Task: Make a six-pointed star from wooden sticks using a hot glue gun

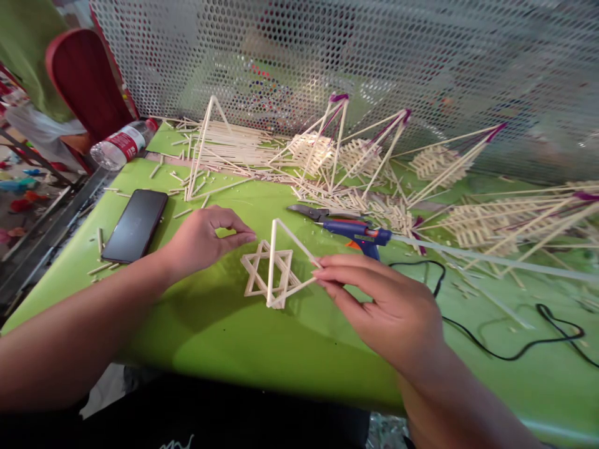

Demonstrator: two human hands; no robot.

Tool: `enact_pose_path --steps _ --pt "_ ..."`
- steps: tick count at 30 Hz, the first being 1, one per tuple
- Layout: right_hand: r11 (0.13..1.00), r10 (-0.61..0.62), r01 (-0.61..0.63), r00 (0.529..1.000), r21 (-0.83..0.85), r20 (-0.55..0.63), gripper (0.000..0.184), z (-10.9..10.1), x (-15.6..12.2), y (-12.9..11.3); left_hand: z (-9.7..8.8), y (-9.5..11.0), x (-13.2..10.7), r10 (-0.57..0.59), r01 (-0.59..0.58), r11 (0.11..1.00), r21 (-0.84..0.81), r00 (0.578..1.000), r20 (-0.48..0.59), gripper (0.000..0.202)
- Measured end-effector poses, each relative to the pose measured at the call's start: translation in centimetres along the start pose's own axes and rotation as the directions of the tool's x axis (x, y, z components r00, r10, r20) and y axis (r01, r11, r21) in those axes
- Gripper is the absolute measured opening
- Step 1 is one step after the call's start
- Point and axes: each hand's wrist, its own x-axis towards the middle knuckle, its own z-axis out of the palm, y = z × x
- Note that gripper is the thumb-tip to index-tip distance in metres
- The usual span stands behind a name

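Note:
A small frame of thin wooden sticks [271,271] stands on the green table [243,337], with a star-like flat part and a triangle rising from it. My right hand [384,305] pinches the right corner of that triangle between thumb and fingertips. My left hand [206,240] hovers just left of the frame, its fingers curled toward the thumb with nothing visible between them, a small gap from the sticks.
A blue glue gun [358,236] with a black cord [491,349] lies behind the frame, pliers [311,213] beside it. A black phone [135,226] lies at the left, a water bottle [122,144] farther back. Several finished stick pyramids [327,146] and loose sticks crowd the back by a perforated screen [374,56].

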Motion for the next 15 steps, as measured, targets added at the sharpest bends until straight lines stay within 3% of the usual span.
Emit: enact_pose_path --steps 4,10,15 --pt "0.998 0.048 -0.052 0.992 -0.036 -0.119 0.022 -0.1 0.3 -0.2 -0.1 -0.6 0.0 -0.023 0.025 0.998 0.065 0.999 -0.028 0.020" --pt "0.995 0.087 -0.095 0.977 -0.028 -0.196 0.025 0.1 0.5 -0.1 -1.2 -0.9 0.3 -0.023 0.038 0.972 0.231 0.997 -0.068 0.027" --pt "0.989 0.134 -0.144 0.942 -0.012 -0.308 0.026 -0.1 0.5 0.0 -2.6 -0.3 0.6 -0.044 0.106 0.895 0.433 0.987 -0.152 0.032"
